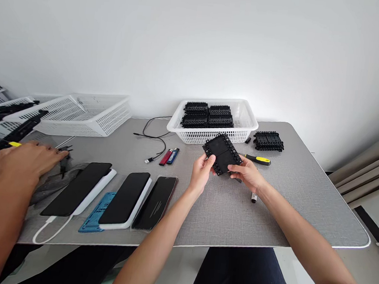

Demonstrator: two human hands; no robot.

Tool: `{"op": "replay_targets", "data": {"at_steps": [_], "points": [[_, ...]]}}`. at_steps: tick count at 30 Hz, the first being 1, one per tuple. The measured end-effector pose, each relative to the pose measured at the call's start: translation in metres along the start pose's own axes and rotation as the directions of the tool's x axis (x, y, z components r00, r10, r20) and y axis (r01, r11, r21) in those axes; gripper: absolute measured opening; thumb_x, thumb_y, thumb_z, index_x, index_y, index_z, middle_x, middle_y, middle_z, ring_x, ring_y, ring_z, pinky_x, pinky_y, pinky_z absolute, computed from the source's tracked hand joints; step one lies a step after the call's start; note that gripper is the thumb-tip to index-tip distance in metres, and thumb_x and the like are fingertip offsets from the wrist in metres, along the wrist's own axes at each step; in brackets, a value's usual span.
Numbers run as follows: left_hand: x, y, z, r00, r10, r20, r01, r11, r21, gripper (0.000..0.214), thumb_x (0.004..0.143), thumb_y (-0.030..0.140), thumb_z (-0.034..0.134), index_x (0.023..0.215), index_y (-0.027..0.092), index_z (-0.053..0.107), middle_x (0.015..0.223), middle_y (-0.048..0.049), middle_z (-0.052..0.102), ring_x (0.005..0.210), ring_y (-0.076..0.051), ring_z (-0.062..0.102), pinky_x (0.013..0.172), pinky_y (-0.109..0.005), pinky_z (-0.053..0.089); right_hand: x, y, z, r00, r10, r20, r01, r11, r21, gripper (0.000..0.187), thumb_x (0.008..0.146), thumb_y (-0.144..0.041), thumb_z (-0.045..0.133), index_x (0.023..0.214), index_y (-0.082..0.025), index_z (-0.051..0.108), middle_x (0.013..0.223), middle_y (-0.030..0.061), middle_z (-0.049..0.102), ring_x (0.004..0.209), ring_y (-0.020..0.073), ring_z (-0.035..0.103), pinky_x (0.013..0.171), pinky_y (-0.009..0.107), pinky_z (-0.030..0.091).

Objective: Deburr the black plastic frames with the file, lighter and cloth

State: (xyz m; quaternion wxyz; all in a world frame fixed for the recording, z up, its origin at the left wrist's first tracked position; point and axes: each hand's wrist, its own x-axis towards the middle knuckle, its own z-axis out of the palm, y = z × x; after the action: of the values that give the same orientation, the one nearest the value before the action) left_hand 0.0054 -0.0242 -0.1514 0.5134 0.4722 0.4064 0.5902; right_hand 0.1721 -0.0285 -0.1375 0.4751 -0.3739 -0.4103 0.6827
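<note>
Two hands hold one black plastic plate [222,153] above the grey table [304,206], which is the largest thing and has much bare room on its right, up to the rounded front corner. Behind the plate stands a white basket [247,120] with stacked black parts [207,114]; another small stack [268,140] lies right of it, near the far edge. At far left, a co-worker's hand [27,160] rests before more white baskets [88,112]. Three phones [125,198] lie in a row near the front edge, left of the person's left arm. The left hand [201,172] pinches the plate's left side, the right hand [247,173] grips its lower right corner. A yellow-handled screwdriver [258,159] lies just beside the right hand; under the wrist is a small object, perhaps a marker [254,197]
</note>
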Motion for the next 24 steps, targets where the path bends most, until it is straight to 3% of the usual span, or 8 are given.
{"op": "replay_targets", "data": {"at_steps": [3, 8, 14, 19, 22, 24], "points": [[0.0015, 0.0014, -0.0022, 0.999, -0.007, -0.048, 0.009, 0.999, 0.035, 0.042, 0.073, 0.057, 0.069, 0.085, 0.017, 0.065, 0.057, 0.0040, 0.047, 0.044, -0.007, 0.039, 0.038, -0.020, 0.032, -0.0007, -0.0032, -0.0001, 0.998, -0.045, 0.044, 0.044, 0.999, 0.023, 0.036, 0.062, -0.029, 0.081, 0.094, -0.021, 0.067, 0.083, -0.0002, 0.066, 0.067, 0.0109, 0.061, 0.051, 0.020, 0.049], [0.0023, 0.0050, -0.0031, 0.992, 0.000, -0.126, 0.003, 1.000, 0.026, 0.043, 0.072, 0.057, 0.070, 0.064, 0.018, 0.055, 0.050, 0.0070, 0.032, 0.039, -0.005, 0.031, 0.034, -0.020, 0.026, -0.0005, -0.0050, 0.0001, 0.996, -0.023, 0.089, 0.023, 1.000, 0.003, 0.029, 0.070, -0.039, 0.076, 0.090, -0.019, 0.069, 0.086, 0.0039, 0.069, 0.071, 0.0138, 0.064, 0.052, 0.021, 0.050], [0.0016, 0.0068, -0.0041, 0.992, 0.006, -0.127, -0.001, 0.999, 0.039, 0.038, 0.074, 0.055, 0.069, 0.073, 0.018, 0.060, 0.050, 0.0067, 0.035, 0.040, -0.006, 0.032, 0.035, -0.019, 0.028, 0.0019, -0.0009, -0.0021, 0.999, -0.029, -0.035, 0.029, 0.999, 0.019, 0.030, 0.073, -0.045, 0.074, 0.086, -0.019, 0.071, 0.081, 0.0047, 0.068, 0.067, 0.0131, 0.062, 0.047, 0.020, 0.048], [0.0001, 0.0038, -0.0064, 0.978, 0.176, -0.115, -0.158, 0.975, 0.154, 0.031, 0.077, 0.048, 0.069, 0.088, 0.019, 0.068, 0.067, 0.0013, 0.051, 0.050, -0.007, 0.045, 0.044, -0.019, 0.039, 0.0050, 0.0039, -0.0051, 0.993, -0.075, -0.087, 0.077, 0.997, 0.019, 0.033, 0.068, -0.041, 0.078, 0.092, -0.019, 0.073, 0.079, 0.0017, 0.065, 0.060, 0.0096, 0.056, 0.044, 0.019, 0.042], [-0.0008, 0.0028, -0.0082, 0.939, 0.316, -0.135, -0.280, 0.932, 0.232, 0.023, 0.077, 0.040, 0.071, 0.089, 0.020, 0.071, 0.085, -0.0043, 0.059, 0.071, -0.013, 0.059, 0.057, -0.022, 0.050, 0.0059, 0.0043, -0.0048, 0.988, -0.095, -0.120, 0.101, 0.994, 0.046, 0.036, 0.066, -0.035, 0.079, 0.099, -0.021, 0.073, 0.088, 0.0027, 0.069, 0.076, 0.0146, 0.064, 0.059, 0.025, 0.052], [-0.0012, 0.0031, -0.0093, 0.907, 0.411, -0.092, -0.370, 0.882, 0.292, 0.019, 0.079, 0.034, 0.069, 0.093, 0.022, 0.072, 0.101, -0.0071, 0.060, 0.091, -0.017, 0.062, 0.071, -0.027, 0.055, 0.0056, 0.0027, -0.0045, 0.989, -0.101, -0.104, 0.108, 0.992, 0.069, 0.038, 0.068, -0.031, 0.077, 0.105, -0.023, 0.071, 0.098, 0.0038, 0.071, 0.088, 0.0177, 0.066, 0.073, 0.030, 0.055]]}}
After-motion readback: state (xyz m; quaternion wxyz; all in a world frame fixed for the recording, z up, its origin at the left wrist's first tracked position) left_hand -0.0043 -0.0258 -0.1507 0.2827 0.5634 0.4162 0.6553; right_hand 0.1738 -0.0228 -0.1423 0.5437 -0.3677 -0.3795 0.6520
